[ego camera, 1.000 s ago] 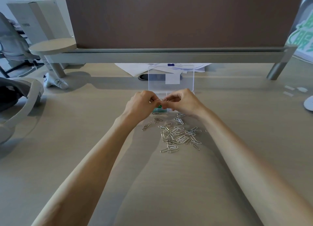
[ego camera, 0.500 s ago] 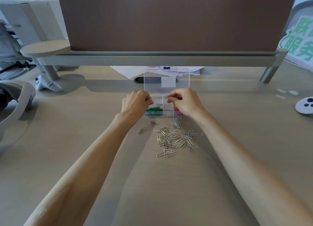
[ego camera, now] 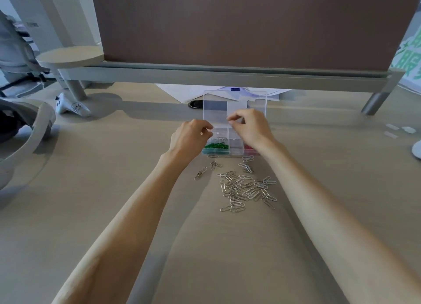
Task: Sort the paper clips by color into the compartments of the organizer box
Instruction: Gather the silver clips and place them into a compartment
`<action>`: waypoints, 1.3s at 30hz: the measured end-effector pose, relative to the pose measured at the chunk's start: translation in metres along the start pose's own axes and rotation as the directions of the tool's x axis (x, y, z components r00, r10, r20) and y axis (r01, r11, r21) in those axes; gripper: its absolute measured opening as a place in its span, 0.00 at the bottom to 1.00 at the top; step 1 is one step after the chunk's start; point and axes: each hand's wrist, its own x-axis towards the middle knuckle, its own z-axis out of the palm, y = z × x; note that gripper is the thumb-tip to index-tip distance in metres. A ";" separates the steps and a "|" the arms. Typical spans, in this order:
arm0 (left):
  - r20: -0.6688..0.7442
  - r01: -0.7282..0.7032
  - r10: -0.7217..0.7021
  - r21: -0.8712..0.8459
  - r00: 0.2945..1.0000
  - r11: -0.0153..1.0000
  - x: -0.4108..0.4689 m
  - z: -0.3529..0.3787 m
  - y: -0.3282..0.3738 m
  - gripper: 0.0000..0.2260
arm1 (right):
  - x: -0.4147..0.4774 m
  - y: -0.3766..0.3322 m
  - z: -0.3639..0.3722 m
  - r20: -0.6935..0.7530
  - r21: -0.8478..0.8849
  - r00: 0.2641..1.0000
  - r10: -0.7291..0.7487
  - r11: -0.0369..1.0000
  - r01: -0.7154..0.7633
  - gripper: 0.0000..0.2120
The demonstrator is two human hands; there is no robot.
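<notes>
Heads up, both your hands are hovering right over the box (ego camera: 227,154). Your left hand (ego camera: 191,140) is curled up with thumb and forefinger tips together. Your right hand (ego camera: 250,129) is doing the same, pinching up by the open lid (ego camera: 214,105). Whether there's actually a clip in either pinch, I can't tell, it's too small to see.

What I'd watch out for:
- The lid stands upright just behind your right knuckles. Bump it and it could flop down or shove the whole box, it looks like light plastic.
- The compartments sit tight together, so a drop from up there could bounce into the wrong one, like silver landing in the green clips (ego camera: 216,146).
- The pile (ego camera: 246,187) on the desk (ego camera: 114,190) looks tangled. You could grab one and drag a chain of hooked ones along.
- Your forearms pass either side of the pile, so a lazy pull-back could sweep some away.

Counts: one box, one lid, two hands. There's one green heap near-left, one red heap (ego camera: 249,147) near-right, and a few silver clips (ego camera: 221,135) in a back compartment. The pile looks like a few dozen silver ones, too overlapped for an exact number, plus roughly half a dozen strays between pile and box. I can't see any colored ones left on the desk.
</notes>
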 end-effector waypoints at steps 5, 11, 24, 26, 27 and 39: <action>0.023 -0.042 0.042 -0.016 0.999 0.999 -0.006 -0.006 0.001 0.10 | -0.029 -0.002 -0.039 0.174 0.008 0.984 -0.021 1.000 0.020 0.05; 0.165 -0.220 0.226 -0.055 0.960 0.974 -0.023 -0.016 0.017 0.07 | -0.056 0.001 -0.061 0.447 -0.253 0.890 0.087 0.967 0.033 0.02; 0.290 -0.396 0.364 0.060 0.885 0.916 -0.043 0.015 0.042 0.08 | -0.060 0.009 -0.052 0.466 -0.289 0.878 0.107 0.957 0.037 0.05; 0.277 -0.401 0.370 0.064 0.887 0.914 -0.043 0.015 0.043 0.06 | -0.059 0.011 -0.053 0.465 -0.299 0.880 0.102 0.953 0.047 0.05; 0.275 -0.402 0.371 0.066 0.887 0.913 -0.043 0.015 0.043 0.05 | -0.059 0.011 -0.054 0.466 -0.298 0.879 0.100 0.953 0.050 0.05; 0.301 -0.612 0.533 0.377 0.791 0.696 -0.044 0.007 0.051 0.10 | -0.055 0.021 -0.068 0.436 -0.300 0.896 0.090 0.953 0.050 0.01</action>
